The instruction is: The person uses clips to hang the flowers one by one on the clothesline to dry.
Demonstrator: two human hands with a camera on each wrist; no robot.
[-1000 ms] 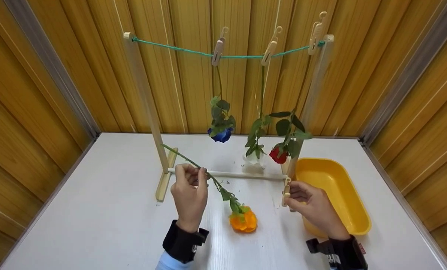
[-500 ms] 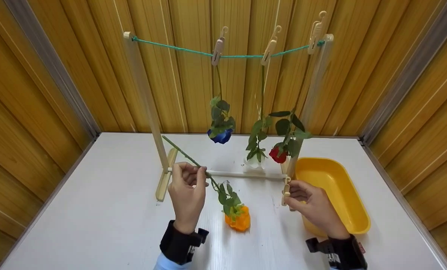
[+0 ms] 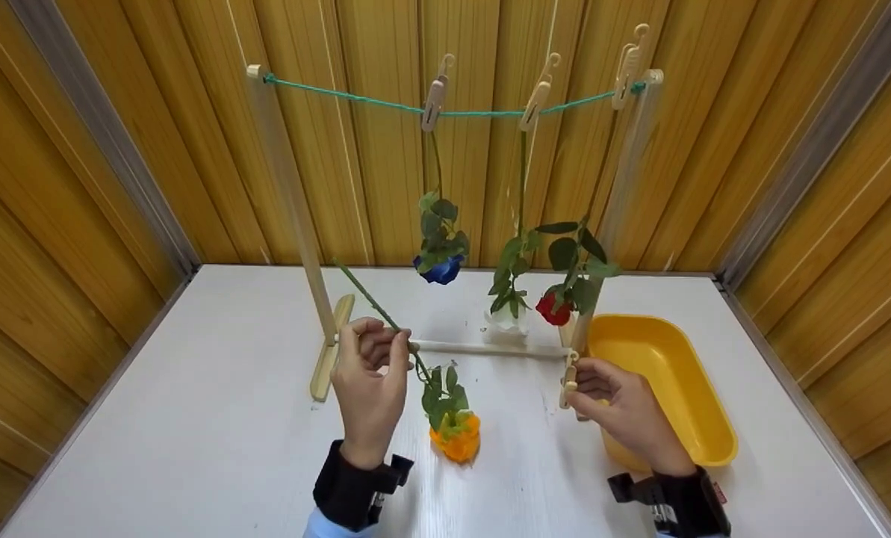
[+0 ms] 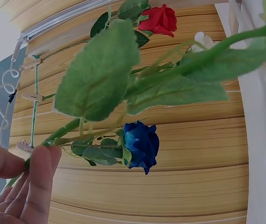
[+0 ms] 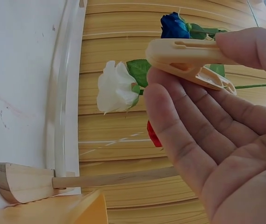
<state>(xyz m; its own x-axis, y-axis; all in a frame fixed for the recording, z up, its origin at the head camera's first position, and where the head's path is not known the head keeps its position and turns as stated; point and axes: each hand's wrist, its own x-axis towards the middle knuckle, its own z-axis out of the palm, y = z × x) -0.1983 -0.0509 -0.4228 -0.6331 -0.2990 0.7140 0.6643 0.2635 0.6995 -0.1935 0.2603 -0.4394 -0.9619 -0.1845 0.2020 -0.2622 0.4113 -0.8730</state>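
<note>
My left hand (image 3: 371, 381) pinches the green stem of an orange artificial flower (image 3: 456, 438) between thumb and fingers. Its bloom points down toward me, while the bare stem end slants up and to the left. Close to the left wrist camera, its leaves (image 4: 97, 74) partly cover the background. In my right hand (image 3: 628, 407) is a beige clothespin (image 5: 184, 51), held between thumb and fingers beside the rack's right foot. A blue rose (image 3: 439, 267), a white rose (image 3: 506, 320) and a red rose (image 3: 556, 308) hang upside down from clothespins on a green line (image 3: 482, 113).
A wooden rack carries the line between its left post (image 3: 288, 194) and right post (image 3: 634, 164). A white crossbar (image 3: 490, 349) joins the feet low down. To the right stands a yellow basin (image 3: 703, 388) on the white table (image 3: 191, 418).
The orange flower's bloom has swung to the left and its stem end has risen, standing steeper. My left hand has shifted slightly left; my right hand stays put with the clothespin.
</note>
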